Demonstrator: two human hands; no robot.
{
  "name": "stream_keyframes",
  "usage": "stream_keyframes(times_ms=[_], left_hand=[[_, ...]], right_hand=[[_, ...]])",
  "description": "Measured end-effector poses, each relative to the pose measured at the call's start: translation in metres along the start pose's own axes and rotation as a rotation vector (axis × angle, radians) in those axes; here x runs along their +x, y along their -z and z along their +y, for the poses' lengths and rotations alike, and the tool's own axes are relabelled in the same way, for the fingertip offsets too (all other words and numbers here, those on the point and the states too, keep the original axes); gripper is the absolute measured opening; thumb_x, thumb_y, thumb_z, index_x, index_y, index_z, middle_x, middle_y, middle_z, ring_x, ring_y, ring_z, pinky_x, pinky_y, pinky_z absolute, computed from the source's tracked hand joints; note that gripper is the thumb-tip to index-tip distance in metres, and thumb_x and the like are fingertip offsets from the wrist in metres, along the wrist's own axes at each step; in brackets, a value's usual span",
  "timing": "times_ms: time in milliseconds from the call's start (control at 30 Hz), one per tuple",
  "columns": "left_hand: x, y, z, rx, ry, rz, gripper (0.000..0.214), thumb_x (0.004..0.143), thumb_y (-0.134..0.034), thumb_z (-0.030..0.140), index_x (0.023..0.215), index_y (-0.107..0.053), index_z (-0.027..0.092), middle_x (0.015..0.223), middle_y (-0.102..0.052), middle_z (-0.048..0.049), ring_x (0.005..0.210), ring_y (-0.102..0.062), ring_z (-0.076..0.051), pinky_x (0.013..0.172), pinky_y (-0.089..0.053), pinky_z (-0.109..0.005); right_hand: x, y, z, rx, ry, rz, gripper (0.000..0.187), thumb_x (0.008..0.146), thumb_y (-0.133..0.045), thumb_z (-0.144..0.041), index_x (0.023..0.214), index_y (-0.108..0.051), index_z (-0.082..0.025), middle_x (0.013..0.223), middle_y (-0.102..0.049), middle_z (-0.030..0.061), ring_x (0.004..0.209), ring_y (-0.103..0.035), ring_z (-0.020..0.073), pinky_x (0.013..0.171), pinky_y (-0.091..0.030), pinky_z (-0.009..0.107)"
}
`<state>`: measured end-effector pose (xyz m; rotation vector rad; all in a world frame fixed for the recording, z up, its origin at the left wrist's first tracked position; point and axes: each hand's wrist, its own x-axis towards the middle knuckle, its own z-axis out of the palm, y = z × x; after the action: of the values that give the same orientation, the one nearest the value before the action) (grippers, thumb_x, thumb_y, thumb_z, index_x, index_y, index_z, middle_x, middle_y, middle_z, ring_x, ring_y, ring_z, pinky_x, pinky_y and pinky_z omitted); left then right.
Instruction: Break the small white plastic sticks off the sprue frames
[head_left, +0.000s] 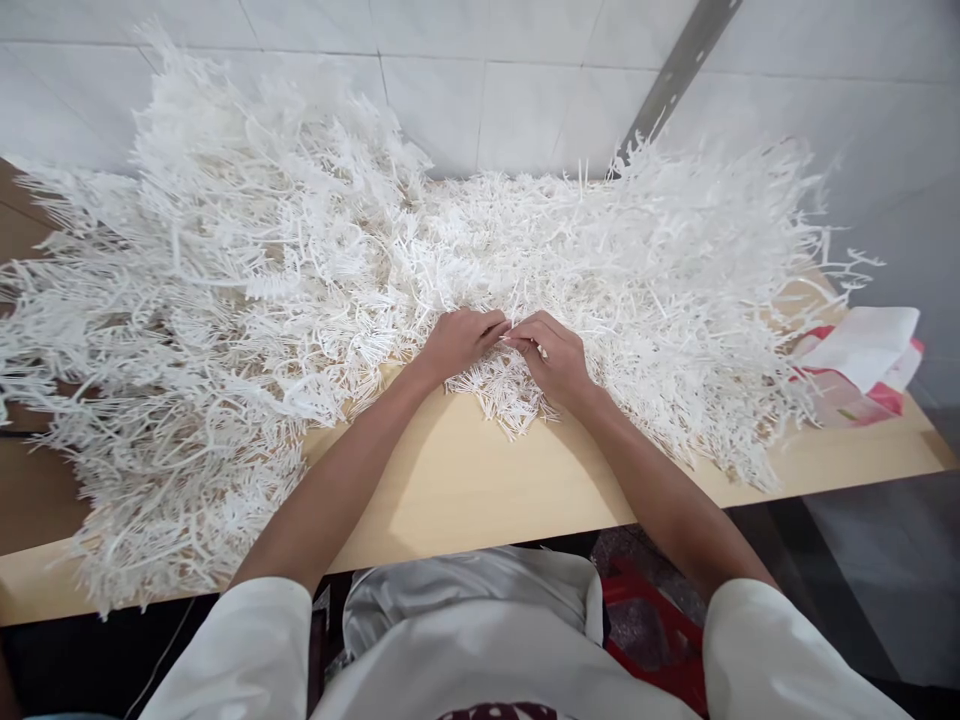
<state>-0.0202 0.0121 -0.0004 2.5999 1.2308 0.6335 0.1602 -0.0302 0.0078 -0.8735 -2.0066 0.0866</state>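
A large heap of white branching plastic pieces (300, 260), like thin molded sprigs, spreads over the wooden table (480, 480). At the heap's front edge, my left hand (463, 343) and my right hand (553, 355) meet with fingertips almost touching. The fingers of both hands are pinched together around a small white plastic sprig (508, 336), mostly hidden by them. Below the hands, a small clump of the same sprigs (506, 395) lies on the table.
To the right stands a pink and white tissue pack (859, 365) with a tissue sticking out. Behind the heap rises a tiled wall (480, 90) with a grey metal strip (679, 75). Brown cardboard (30, 490) sits at the left. Under the table shows something red (656, 630).
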Motion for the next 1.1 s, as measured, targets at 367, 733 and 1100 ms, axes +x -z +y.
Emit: stream_keyframes(times_ms=[367,733,1100], left_hand=[[0.005,0.006,-0.004,-0.26,0.15,0.077,0.049,0.098,-0.029,0.055,0.073,-0.052,0.02,0.057,-0.055,0.0022,0.053,-0.049,-0.012,0.06,-0.036,-0.026],[-0.002,0.007,-0.003,-0.397,0.091,0.133,0.029,0.094,-0.033,0.023,0.116,-0.052,0.023,0.098,-0.067,-0.0021,0.085,-0.064,-0.013,0.077,-0.046,-0.026],[-0.003,0.002,-0.004,-0.35,0.097,0.145,0.033,0.095,-0.038,0.028,0.127,-0.044,0.023,0.101,-0.069,-0.0036,0.088,-0.068,-0.017,0.075,-0.049,-0.028]], right_hand=[[0.002,-0.008,-0.038,-0.111,0.309,-0.209,0.017,0.096,-0.05,-0.02,0.103,-0.066,-0.022,0.087,-0.073,0.0014,0.074,-0.063,0.0113,0.07,-0.05,0.026],[0.002,-0.001,-0.006,-0.28,0.092,-0.105,0.02,0.095,-0.055,-0.035,0.086,-0.067,-0.022,0.074,-0.068,0.0004,0.07,-0.061,0.0127,0.07,-0.042,0.031],[0.001,-0.005,0.003,-0.232,-0.263,-0.052,0.034,0.094,-0.051,-0.048,0.118,-0.06,-0.026,0.089,-0.064,0.0026,0.071,-0.059,0.0138,0.07,-0.049,0.029]])
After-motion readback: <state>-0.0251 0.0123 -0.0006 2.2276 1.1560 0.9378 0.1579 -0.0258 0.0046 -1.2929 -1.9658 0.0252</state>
